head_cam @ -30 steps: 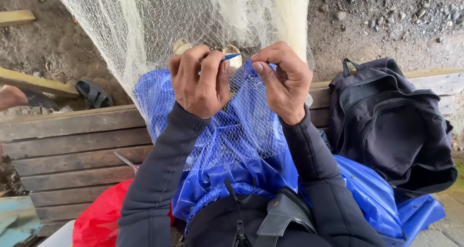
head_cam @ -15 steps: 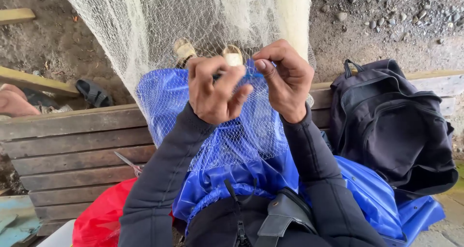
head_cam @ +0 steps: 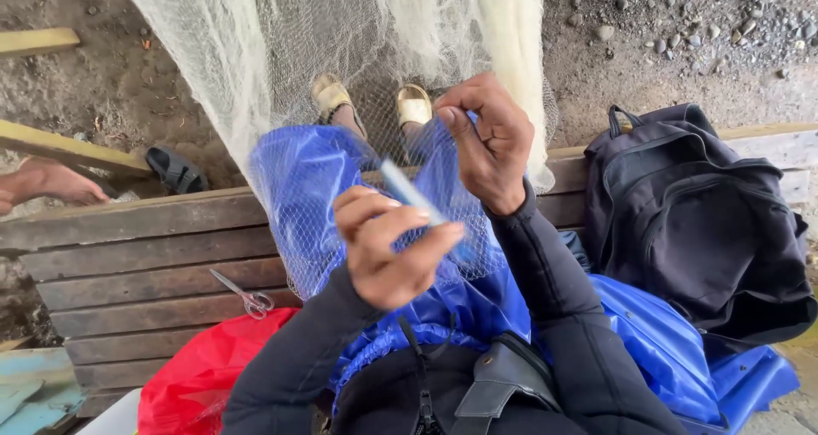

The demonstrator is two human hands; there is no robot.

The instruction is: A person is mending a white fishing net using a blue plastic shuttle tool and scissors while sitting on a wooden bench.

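Moved: left hand (head_cam: 394, 249) has dropped toward the lap, away from the right hand (head_cam: 486, 141), which stays up.
Left grip: fingers closed on a pale netting needle (head_cam: 411, 195).
Right grip: pinching the white net (head_cam: 341, 69).
Needle axis: slanted, tip up-left.
Around: scissors (head_cam: 244, 295) on wooden bench (head_cam: 145, 256); black backpack (head_cam: 694, 222) at right.

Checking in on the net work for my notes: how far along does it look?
Done: can't tell; no finished stretch shows. In hand: the left hand holds a pale blue netting needle against the net, while the right hand pinches the mesh above it. Left: much net hangs ahead; scissors lie unused on the bench.
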